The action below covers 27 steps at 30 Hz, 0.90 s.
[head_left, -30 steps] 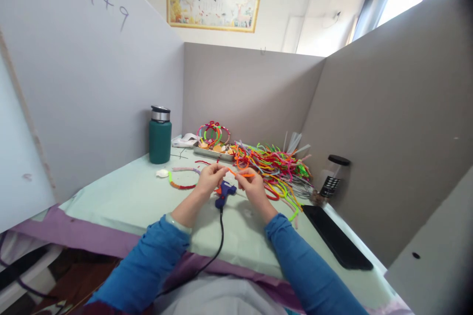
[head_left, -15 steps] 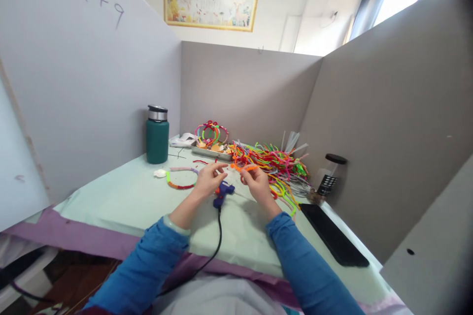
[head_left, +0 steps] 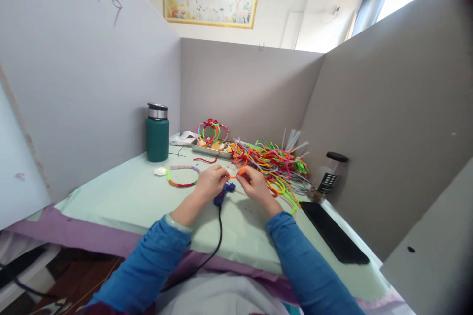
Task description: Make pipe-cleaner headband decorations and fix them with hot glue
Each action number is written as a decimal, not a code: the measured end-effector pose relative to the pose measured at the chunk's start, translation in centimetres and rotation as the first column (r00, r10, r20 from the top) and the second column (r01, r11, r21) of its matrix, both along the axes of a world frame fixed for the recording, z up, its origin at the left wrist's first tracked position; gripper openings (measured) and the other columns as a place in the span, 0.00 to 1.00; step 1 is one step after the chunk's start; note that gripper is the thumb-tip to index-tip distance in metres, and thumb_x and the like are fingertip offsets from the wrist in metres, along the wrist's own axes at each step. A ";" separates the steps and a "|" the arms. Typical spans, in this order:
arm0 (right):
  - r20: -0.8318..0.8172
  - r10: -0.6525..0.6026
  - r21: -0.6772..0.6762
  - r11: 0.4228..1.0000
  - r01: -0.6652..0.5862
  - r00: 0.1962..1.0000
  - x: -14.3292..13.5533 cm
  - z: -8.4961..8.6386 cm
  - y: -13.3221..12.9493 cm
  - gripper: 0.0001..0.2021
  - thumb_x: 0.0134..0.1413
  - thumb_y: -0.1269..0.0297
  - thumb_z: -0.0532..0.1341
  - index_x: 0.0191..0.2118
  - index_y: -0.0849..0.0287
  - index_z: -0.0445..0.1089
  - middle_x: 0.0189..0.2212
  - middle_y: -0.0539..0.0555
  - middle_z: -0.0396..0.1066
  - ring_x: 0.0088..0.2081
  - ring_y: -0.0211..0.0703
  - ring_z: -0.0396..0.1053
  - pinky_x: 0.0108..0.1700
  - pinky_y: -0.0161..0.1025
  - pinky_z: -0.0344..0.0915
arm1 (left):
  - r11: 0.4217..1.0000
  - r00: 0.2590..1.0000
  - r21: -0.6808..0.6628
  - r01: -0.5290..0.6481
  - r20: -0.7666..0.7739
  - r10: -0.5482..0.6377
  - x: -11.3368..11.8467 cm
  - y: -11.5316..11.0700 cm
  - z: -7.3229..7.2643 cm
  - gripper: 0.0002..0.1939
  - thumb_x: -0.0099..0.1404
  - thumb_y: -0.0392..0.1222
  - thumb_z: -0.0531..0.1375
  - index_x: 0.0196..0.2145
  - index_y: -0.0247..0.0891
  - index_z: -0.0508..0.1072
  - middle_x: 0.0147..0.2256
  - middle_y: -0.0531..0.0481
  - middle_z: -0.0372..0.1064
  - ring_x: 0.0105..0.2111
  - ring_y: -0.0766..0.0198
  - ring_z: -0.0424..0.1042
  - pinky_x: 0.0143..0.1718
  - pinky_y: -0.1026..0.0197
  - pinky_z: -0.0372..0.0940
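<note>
Between my two hands an orange pipe cleaner (head_left: 232, 176) is stretched short. My left hand (head_left: 211, 182) pinches its left end, and my right hand (head_left: 253, 185) pinches it close by on the right, where part of the orange shows above the fingers. Just below my fingers lies a blue glue gun (head_left: 223, 194), its nozzle pointing right. A ring of coloured pipe cleaner pieces (head_left: 181, 185) rests on the table left of my left hand, with a small white piece (head_left: 160, 172) at its left side.
Behind my hands lies a heap of colourful pipe cleaners (head_left: 269, 160). A metal tray (head_left: 207, 151) holds small pieces, with finished rings by it. A green bottle (head_left: 157, 133) stands left; a black-lidded jar (head_left: 328, 177) and a black slab (head_left: 332, 234) are right. The glue gun's cord (head_left: 219, 241) runs toward me.
My hands have come closer together. My left fingers, spread before, are now closed on the orange pipe cleaner that my right hand was holding.
</note>
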State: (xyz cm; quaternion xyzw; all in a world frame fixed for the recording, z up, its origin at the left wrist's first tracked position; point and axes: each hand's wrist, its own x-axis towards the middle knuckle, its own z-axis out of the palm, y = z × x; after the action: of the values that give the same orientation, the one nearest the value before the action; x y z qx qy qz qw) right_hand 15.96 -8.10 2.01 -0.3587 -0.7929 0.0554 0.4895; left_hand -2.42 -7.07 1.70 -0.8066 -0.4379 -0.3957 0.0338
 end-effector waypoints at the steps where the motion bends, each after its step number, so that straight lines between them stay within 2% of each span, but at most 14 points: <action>1: -0.002 -0.004 0.001 1.000 0.004 1.000 0.0 0.0 0.0 0.07 0.57 0.62 0.56 0.31 0.58 0.67 0.24 0.50 0.64 0.26 0.38 0.60 0.29 0.34 0.56 | 1.000 1.000 -0.001 0.008 -0.020 -0.008 0.0 -0.1 0.0 0.08 0.62 0.39 0.57 0.33 0.41 0.76 0.34 0.48 0.71 0.35 0.62 0.69 0.33 0.63 0.58; 4: -0.043 -0.001 -0.026 1.000 0.000 0.999 -0.1 0.0 0.0 0.08 0.56 0.61 0.57 0.29 0.58 0.65 0.22 0.48 0.62 0.24 0.37 0.58 0.28 0.34 0.55 | 0.999 0.998 -0.018 0.044 -0.052 -0.045 0.1 -0.3 0.1 0.08 0.62 0.38 0.56 0.32 0.40 0.76 0.33 0.48 0.71 0.34 0.62 0.69 0.33 0.63 0.58; 6: -0.116 0.008 -0.074 0.997 -0.017 0.993 -0.1 -0.2 0.3 0.09 0.55 0.59 0.58 0.28 0.57 0.65 0.21 0.47 0.62 0.23 0.36 0.58 0.27 0.34 0.55 | 0.997 0.997 -0.035 0.072 -0.021 -0.073 0.2 -0.3 0.2 0.08 0.62 0.38 0.55 0.31 0.40 0.75 0.33 0.48 0.71 0.33 0.63 0.68 0.33 0.63 0.58; 9: -0.279 0.009 -0.152 0.987 -0.054 0.960 0.0 -0.4 0.8 0.11 0.54 0.56 0.59 0.29 0.57 0.64 0.20 0.47 0.63 0.22 0.36 0.60 0.26 0.34 0.57 | 0.989 0.985 -0.082 0.125 0.128 -0.114 0.3 -0.2 0.4 0.07 0.61 0.38 0.56 0.29 0.38 0.73 0.30 0.49 0.70 0.30 0.64 0.67 0.32 0.63 0.58; 11: -0.362 0.012 -0.182 0.980 -0.084 0.932 0.0 -0.4 1.1 0.12 0.53 0.54 0.59 0.29 0.57 0.64 0.19 0.47 0.63 0.22 0.36 0.61 0.26 0.34 0.58 | 0.976 0.952 -0.131 0.177 0.273 -0.136 0.4 -0.1 0.7 0.06 0.60 0.40 0.57 0.27 0.38 0.71 0.27 0.51 0.69 0.28 0.65 0.65 0.31 0.64 0.57; 14: -0.433 0.026 -0.209 0.969 -0.128 0.901 -0.4 -0.3 1.0 0.12 0.51 0.54 0.61 0.29 0.57 0.64 0.19 0.46 0.64 0.21 0.36 0.61 0.25 0.34 0.59 | 0.938 0.841 -0.193 0.289 0.519 -0.152 0.5 0.1 1.0 0.08 0.57 0.43 0.58 0.25 0.37 0.69 0.22 0.53 0.65 0.25 0.67 0.62 0.28 0.65 0.57; 17: -0.459 0.049 -0.230 0.958 -0.172 0.887 -1.4 -0.5 0.5 0.12 0.50 0.54 0.61 0.30 0.57 0.65 0.19 0.47 0.64 0.20 0.36 0.61 0.24 0.34 0.59 | 0.871 0.662 -0.249 0.424 0.741 -0.110 0.5 0.3 1.0 0.11 0.54 0.47 0.61 0.26 0.36 0.69 0.18 0.56 0.60 0.20 0.70 0.58 0.22 0.66 0.54; 21: -0.421 0.064 -0.241 0.954 -0.179 0.905 -3.2 -1.3 0.1 0.11 0.50 0.55 0.61 0.29 0.57 0.65 0.19 0.47 0.63 0.20 0.36 0.61 0.22 0.33 0.57 | 0.774 0.476 -0.259 0.578 0.877 -0.062 0.4 0.4 0.8 0.15 0.50 0.49 0.64 0.26 0.35 0.67 0.17 0.58 0.56 0.17 0.73 0.54 0.19 0.67 0.51; 25: -0.383 0.060 -0.216 0.964 -0.153 0.922 -3.8 -1.5 0.1 0.10 0.52 0.56 0.60 0.30 0.57 0.65 0.20 0.47 0.64 0.21 0.36 0.61 0.24 0.33 0.58 | 0.658 0.387 -0.257 0.708 0.920 -0.058 0.2 0.3 0.8 0.17 0.48 0.50 0.66 0.25 0.34 0.67 0.18 0.58 0.56 0.17 0.74 0.54 0.19 0.67 0.51; 27: -0.383 0.047 -0.210 0.968 -0.136 0.923 -3.2 -1.3 0.2 0.10 0.52 0.56 0.59 0.29 0.57 0.65 0.20 0.47 0.63 0.21 0.36 0.61 0.23 0.33 0.57 | 0.665 0.416 -0.283 0.691 0.908 -0.046 0.0 0.3 0.9 0.16 0.49 0.49 0.66 0.28 0.33 0.70 0.18 0.58 0.57 0.17 0.73 0.54 0.19 0.67 0.50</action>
State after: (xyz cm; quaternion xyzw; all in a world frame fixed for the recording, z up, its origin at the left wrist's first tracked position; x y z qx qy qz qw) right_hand 12.71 -7.93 0.73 -0.3588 -0.6887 0.2383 0.5833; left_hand -2.38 -6.76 2.56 -0.5471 -0.2945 -0.5595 -0.5486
